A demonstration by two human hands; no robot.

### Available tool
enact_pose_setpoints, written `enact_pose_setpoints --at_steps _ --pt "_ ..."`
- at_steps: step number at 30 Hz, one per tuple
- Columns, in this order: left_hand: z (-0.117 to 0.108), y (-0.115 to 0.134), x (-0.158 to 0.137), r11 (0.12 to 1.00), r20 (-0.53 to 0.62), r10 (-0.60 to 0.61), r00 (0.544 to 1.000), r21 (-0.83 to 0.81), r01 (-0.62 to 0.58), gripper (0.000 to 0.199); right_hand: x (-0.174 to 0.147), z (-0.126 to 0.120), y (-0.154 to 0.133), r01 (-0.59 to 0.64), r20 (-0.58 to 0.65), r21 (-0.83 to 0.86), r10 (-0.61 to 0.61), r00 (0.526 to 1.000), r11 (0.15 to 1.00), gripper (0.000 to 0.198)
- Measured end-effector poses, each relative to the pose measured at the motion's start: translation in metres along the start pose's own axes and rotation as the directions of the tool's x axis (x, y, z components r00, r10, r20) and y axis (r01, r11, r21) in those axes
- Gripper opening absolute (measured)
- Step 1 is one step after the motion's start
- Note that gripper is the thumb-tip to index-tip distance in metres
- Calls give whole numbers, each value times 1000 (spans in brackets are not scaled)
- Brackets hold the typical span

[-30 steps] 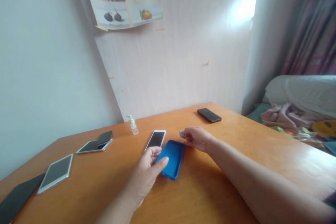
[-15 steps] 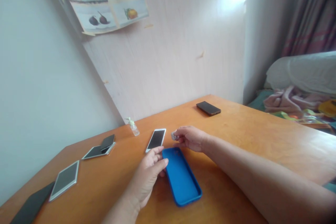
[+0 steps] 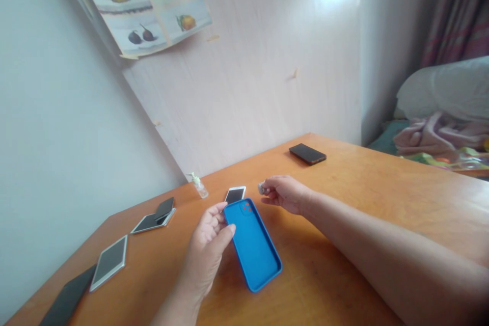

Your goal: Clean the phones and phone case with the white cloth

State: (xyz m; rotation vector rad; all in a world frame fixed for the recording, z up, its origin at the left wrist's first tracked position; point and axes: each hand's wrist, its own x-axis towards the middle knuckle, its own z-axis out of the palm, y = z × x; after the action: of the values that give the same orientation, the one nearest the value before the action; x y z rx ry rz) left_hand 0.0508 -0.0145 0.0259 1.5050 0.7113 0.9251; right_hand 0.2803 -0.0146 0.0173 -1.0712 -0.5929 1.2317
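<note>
Blue case [image 3: 254, 249]; now part-hides wht phone [image 3: 235, 194]; L hand [image 3: 209, 237] pinching case; R hand [image 3: 286, 193] pinching grey obj [image 3: 261, 189]

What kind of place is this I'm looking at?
Probably a room in a home, perhaps a bedroom: a curtain hangs at the right, a crumpled pink cloth like bedding lies below it, and a fruit poster is on the wall.

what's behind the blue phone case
Behind the blue phone case, the far end of a white-framed phone shows on the table. Its near end is covered, so that part cannot be seen.
</note>
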Motion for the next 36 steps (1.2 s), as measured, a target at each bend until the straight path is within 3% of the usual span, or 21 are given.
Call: enact_pose_setpoints --at_steps 7,21,28,36 --pt "0 3 -1 999 -1 42 999 -4 -42 46 -2 -1 -4 25 -10 -1 -25 1000 1000 18" --pt "-3 2 -1 990 -12 119 993 75 -118 43 0 -3 -2 29 3 -21 -28 1000 999 13" --pt "-3 3 -1 989 -87 129 988 86 -122 46 0 -4 -3 29 -9 -47 -29 1000 998 12" --pt "-3 0 0 983 -46 147 988 114 -141 42 1 -4 -3 47 -20 -70 -49 999 996 12"
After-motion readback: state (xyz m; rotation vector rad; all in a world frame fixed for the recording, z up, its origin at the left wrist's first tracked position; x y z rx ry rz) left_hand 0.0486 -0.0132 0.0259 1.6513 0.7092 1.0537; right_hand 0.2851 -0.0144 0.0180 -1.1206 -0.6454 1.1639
